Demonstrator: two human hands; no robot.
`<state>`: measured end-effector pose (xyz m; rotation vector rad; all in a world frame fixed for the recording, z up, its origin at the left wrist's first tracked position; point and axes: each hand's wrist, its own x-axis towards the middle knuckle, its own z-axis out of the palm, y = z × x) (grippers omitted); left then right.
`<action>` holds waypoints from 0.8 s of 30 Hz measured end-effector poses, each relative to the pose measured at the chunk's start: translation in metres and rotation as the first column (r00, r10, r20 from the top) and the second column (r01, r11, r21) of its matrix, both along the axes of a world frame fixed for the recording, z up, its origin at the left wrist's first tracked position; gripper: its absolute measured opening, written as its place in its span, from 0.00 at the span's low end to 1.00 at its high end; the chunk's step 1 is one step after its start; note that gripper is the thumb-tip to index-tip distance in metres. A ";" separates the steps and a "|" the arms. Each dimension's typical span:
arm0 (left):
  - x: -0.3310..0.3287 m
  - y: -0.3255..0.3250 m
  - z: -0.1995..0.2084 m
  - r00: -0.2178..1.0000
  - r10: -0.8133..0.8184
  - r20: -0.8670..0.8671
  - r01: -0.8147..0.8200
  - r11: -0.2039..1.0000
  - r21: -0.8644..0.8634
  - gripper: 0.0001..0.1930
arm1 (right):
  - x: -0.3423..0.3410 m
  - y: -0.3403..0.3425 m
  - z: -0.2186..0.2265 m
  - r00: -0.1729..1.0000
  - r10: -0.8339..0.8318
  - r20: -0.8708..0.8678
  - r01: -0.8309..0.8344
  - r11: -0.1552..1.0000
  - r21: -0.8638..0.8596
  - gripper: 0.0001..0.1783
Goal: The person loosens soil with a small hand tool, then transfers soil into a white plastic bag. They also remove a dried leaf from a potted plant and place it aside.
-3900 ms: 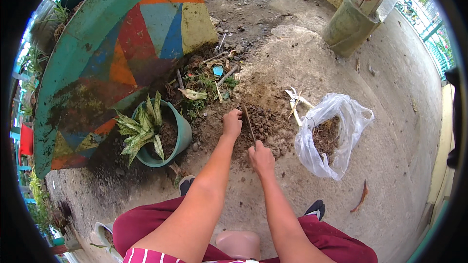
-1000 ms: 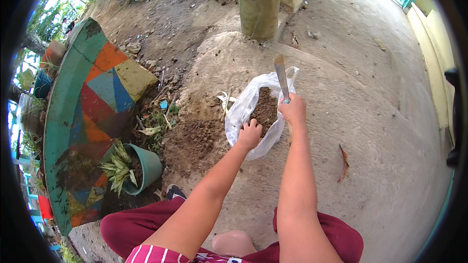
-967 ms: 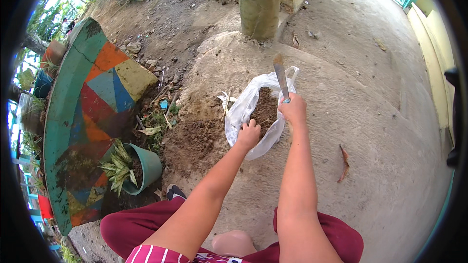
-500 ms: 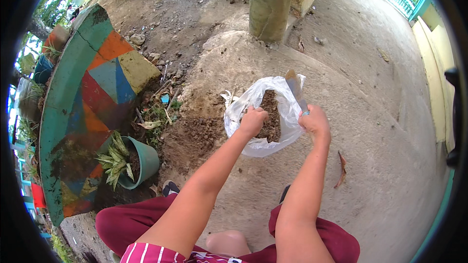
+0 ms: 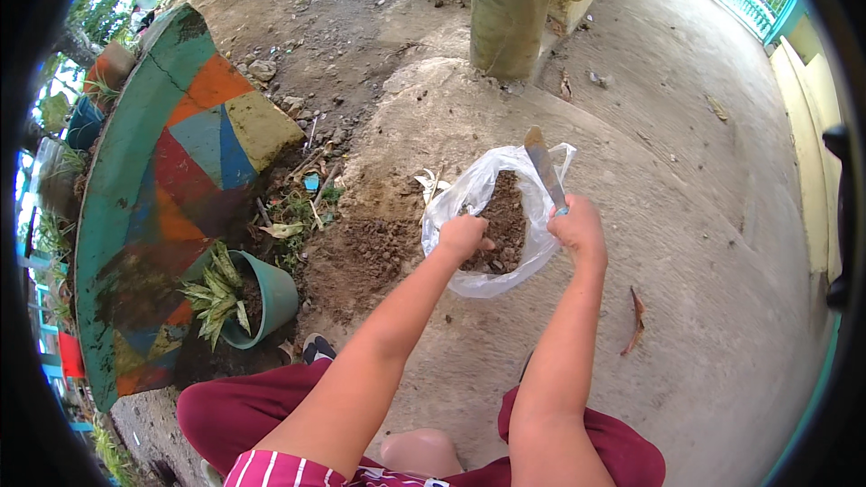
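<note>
A clear plastic bag (image 5: 492, 285) stands on the concrete, its mouth spread wide around loose brown soil (image 5: 505, 216). My left hand (image 5: 464, 236) is closed on the left part of the bag's rim, with the thumb and fingers over the soil. Wrapped round a blue handle at the right rim, my right hand (image 5: 579, 233) holds a knife (image 5: 544, 164). Its stained blade points up and away from me, over the bag's far right edge. Whether the right fingers also pinch the plastic is hidden.
Left of my legs is a green pot (image 5: 277, 299) with a leafy plant (image 5: 216, 293), tipped toward a painted, curved concrete slab (image 5: 194, 149). Loose soil (image 5: 361, 257) lies beside the bag. A round post (image 5: 510, 32) rises beyond; a dry leaf (image 5: 634, 320) lies at right.
The left hand has shifted slightly, its fingers reaching a little further over the soil. The knife is still upright in the right hand. The whole view has moved slightly.
</note>
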<state>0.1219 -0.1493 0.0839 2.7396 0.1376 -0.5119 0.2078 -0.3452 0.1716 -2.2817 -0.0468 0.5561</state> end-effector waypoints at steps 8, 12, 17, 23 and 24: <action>0.013 0.035 0.031 0.975 0.130 0.181 -0.074 0.955 -0.287 0.19 | -0.003 0.022 0.009 0.994 0.102 0.039 -0.101 0.994 -0.038 0.11; 0.017 0.035 0.030 0.974 0.120 0.192 -0.016 0.884 -0.467 0.18 | -0.002 0.023 0.004 0.996 0.089 0.011 -0.089 0.996 -0.018 0.12; 0.012 0.026 0.005 0.961 -0.005 0.276 0.090 0.951 -0.295 0.10 | 0.000 0.023 -0.001 0.992 0.061 0.114 -0.064 0.998 0.025 0.06; -0.022 0.018 -0.036 0.965 -0.106 0.241 0.028 0.952 0.305 0.06 | -0.001 0.026 0.003 0.997 0.051 0.058 -0.053 0.998 0.022 0.06; -0.025 0.021 -0.034 0.979 -0.059 0.195 -0.009 0.945 0.326 0.06 | -0.001 0.026 0.003 0.998 0.042 0.044 -0.043 0.999 0.024 0.06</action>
